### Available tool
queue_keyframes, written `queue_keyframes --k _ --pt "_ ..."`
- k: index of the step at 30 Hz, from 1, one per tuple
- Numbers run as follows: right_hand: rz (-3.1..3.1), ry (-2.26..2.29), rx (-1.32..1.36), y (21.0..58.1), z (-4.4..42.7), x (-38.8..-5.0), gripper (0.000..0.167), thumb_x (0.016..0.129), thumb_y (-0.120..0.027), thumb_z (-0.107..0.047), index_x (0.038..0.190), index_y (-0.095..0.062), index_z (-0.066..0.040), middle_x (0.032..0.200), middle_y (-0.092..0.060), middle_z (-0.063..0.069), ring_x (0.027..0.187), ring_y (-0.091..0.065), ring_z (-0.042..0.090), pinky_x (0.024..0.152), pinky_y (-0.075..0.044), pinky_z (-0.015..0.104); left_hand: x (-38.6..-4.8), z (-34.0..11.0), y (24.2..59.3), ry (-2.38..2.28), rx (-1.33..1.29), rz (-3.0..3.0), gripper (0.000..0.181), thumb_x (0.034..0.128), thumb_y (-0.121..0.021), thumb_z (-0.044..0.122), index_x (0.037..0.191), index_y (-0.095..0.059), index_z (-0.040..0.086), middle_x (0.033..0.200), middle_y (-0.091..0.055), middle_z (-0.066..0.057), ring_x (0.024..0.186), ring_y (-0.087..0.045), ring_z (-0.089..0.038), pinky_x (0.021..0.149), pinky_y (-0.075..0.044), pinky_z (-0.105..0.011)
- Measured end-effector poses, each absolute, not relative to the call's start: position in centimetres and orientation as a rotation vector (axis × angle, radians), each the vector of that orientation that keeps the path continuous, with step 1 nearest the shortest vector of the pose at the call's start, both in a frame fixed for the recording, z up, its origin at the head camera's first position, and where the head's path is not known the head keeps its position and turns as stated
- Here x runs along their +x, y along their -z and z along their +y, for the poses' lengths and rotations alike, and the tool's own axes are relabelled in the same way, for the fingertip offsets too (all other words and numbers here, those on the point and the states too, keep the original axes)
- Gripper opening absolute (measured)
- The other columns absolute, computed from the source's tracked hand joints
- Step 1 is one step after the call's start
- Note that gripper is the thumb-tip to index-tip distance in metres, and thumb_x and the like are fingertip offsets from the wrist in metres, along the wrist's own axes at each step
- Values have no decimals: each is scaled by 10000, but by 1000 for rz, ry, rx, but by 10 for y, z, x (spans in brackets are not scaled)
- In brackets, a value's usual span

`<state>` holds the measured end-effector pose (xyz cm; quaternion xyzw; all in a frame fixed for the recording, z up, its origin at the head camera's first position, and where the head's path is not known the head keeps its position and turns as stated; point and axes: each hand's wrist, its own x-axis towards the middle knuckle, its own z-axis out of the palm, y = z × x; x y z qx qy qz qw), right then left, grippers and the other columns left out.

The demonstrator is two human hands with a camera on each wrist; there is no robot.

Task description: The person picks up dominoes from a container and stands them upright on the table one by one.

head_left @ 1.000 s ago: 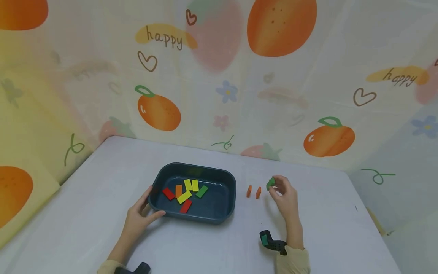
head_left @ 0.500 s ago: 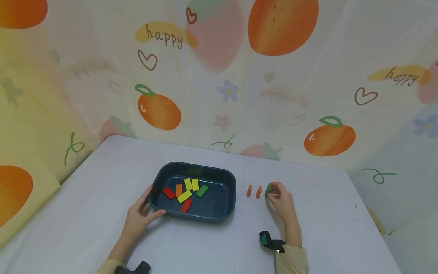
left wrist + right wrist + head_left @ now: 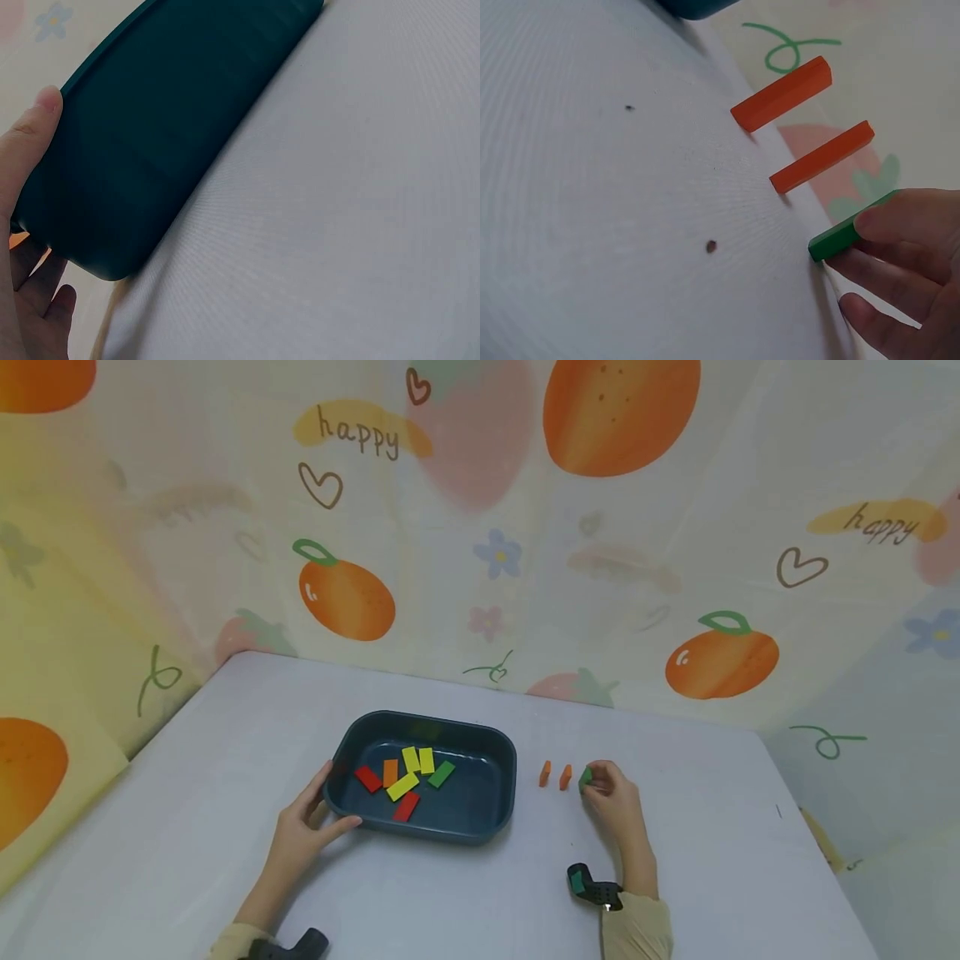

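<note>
My right hand pinches a green domino block between thumb and fingers. The block stands upright, its lower end at the tabletop. To its left two orange dominoes stand on end in a row: a nearer one and a farther one. My left hand grips the left end of a dark blue-green tray, thumb at the front corner and fingers round the side. Inside the tray, several dominoes lie flat: red, yellow, orange and green.
The white tabletop ends at the back against a fruit-printed cloth. A black wrist device sits on the right forearm, and another on the left one.
My right hand has lowered the green domino from above the table to an upright stand at the end of the orange row. The left hand and tray stay put.
</note>
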<state>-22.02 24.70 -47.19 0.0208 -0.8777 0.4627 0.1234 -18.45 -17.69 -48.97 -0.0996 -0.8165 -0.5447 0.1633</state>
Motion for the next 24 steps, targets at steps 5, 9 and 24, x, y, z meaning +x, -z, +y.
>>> queue_keyframes --k 5,9,24 --pt "-2544 -1393 35 474 246 -220 269 780 -620 80 1030 -536 30 981 -599 189 881 -590 297 771 -503 368 -186 -178 491 1576 -301 -2309 858 629 -800 41 1362 -353 48 1366 -363 -131 1174 -355 20 927 -294 -92" --pt "-2529 -1398 42 475 245 -220 284 769 -623 95 1031 -537 27 967 -604 191 872 -595 298 760 -508 366 -186 -179 493 1583 -299 -2305 861 628 -801 41 1364 -353 57 1369 -360 -123 1175 -351 25 930 -295 -98" --pt "-2593 -1387 -40 474 246 -220 331 781 -636 33 1088 -513 38 1002 -592 201 918 -577 302 791 -491 388 -185 -180 493 1593 -281 -2329 851 650 -794 70 1373 -344 83 1371 -362 -107 1169 -364 16 935 -287 -97"
